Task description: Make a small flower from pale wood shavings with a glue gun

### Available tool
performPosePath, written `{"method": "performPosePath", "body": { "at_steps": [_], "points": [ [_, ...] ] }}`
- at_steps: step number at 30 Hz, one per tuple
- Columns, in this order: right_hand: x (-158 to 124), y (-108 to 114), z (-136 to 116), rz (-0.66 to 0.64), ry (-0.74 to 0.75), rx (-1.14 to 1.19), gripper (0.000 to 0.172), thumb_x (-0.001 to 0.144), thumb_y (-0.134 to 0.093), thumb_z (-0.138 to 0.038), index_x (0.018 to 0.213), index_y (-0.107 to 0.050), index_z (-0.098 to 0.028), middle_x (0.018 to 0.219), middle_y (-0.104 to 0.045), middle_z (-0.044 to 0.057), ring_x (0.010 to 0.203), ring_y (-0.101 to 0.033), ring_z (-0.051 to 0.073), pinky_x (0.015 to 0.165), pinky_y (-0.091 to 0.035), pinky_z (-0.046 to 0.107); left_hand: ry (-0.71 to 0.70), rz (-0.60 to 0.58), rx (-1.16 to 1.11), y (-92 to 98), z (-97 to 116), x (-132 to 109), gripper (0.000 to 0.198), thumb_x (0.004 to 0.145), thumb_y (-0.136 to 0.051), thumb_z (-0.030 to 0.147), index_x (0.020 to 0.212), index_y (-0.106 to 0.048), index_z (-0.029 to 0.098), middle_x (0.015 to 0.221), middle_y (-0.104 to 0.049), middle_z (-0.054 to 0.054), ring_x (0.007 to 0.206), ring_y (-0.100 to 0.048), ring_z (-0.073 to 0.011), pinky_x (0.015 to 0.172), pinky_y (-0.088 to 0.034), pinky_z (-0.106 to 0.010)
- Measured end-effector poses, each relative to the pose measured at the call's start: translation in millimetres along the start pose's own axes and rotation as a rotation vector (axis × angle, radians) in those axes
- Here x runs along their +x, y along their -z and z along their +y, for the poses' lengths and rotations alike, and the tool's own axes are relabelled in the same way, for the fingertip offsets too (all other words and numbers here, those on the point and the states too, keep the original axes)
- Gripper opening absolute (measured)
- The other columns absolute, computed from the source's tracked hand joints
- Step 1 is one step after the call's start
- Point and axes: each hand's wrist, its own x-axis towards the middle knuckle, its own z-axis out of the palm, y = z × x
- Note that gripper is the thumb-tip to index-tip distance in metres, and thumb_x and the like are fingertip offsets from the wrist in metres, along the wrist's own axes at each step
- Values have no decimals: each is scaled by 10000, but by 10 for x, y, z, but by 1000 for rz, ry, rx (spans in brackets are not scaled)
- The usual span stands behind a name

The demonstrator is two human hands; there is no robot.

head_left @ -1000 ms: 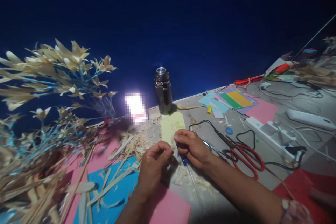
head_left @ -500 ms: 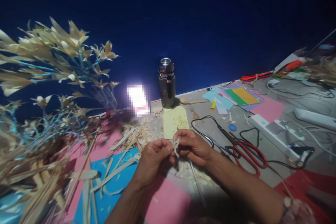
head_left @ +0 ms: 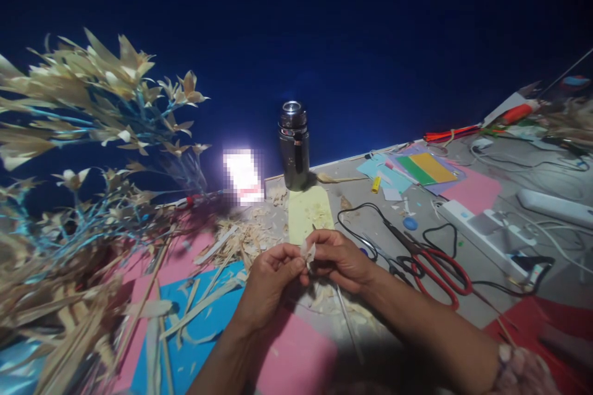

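Between my two hands is a small pale piece of dried husk [head_left: 308, 252], folded like a little flower. My left hand [head_left: 278, 271] is closed, its thumb and forefinger pinching the piece from the left. Closed too, my right hand [head_left: 340, 259] grips it from the right, and those fingers partly hide it. A thin metal rod [head_left: 349, 324] slants on the table below my right hand. Just beyond the hands lies a yellow card [head_left: 308, 216] with scraps on it. Pale shavings [head_left: 245, 228] are heaped left of the card.
A dark thermos [head_left: 295, 154] stands behind the yellow card. Red-handled scissors [head_left: 438, 268] and a white power strip [head_left: 484, 237] with cables lie at right. Husk flowers on blue stems [head_left: 143, 111] rise at left, above blue paper [head_left: 185, 327] with husk strips.
The husk piece has turned slightly between my fingertips and now sits a little lower and further left. Both hands keep nearly the same place.
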Motion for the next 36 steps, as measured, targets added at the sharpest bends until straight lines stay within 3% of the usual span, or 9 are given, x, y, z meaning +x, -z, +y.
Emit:
{"method": "performPosePath", "body": {
  "at_steps": [11, 18, 23, 32, 36],
  "points": [
    [-3, -8, -28, -17, 33, -18, 324, 591, -911, -309, 731, -672, -140, 526, -543, -49, 430, -373, 34, 449, -154, 181, -30, -7, 54, 21, -23, 9, 318, 732, -851, 430, 708, -679, 164, 557, -653, -19, 528, -533, -117, 582, -403, -236],
    [-5, 69, -72, -18, 88, -171, 385, 648, -898, -450, 733, -706, -127, 579, -555, -25, 470, -343, 44, 458, -220, 192, 14, -40, 66, -4, 3, -14, 335, 703, -873, 428, 688, -692, 146, 539, -658, -26, 509, -535, -112, 547, -396, -228],
    [16, 100, -89, -4, 113, -156, 538, 713, -799, -659, 759, -736, -126, 545, -502, -28, 480, -337, 64, 445, -195, 196, 34, -39, -16, -11, -21, -26, 309, 707, -876, 385, 692, -689, 139, 537, -660, -19, 508, -547, -100, 548, -414, -214],
    [-27, 152, -107, -20, 222, -376, 318, 738, -855, -422, 821, -708, -152, 671, -583, -17, 535, -398, 74, 505, -262, 217, -36, 85, 46, -24, -1, -31, 317, 709, -861, 414, 734, -677, 156, 548, -660, -2, 492, -598, -121, 526, -454, -224],
    [-31, 119, -103, -49, 235, -421, 348, 700, -879, -413, 827, -670, -165, 698, -590, -18, 592, -465, 100, 562, -326, 229, -58, 139, 92, -51, 1, -38, 316, 696, -863, 410, 728, -685, 151, 549, -658, -3, 492, -586, -110, 520, -449, -212]
  ]
}}
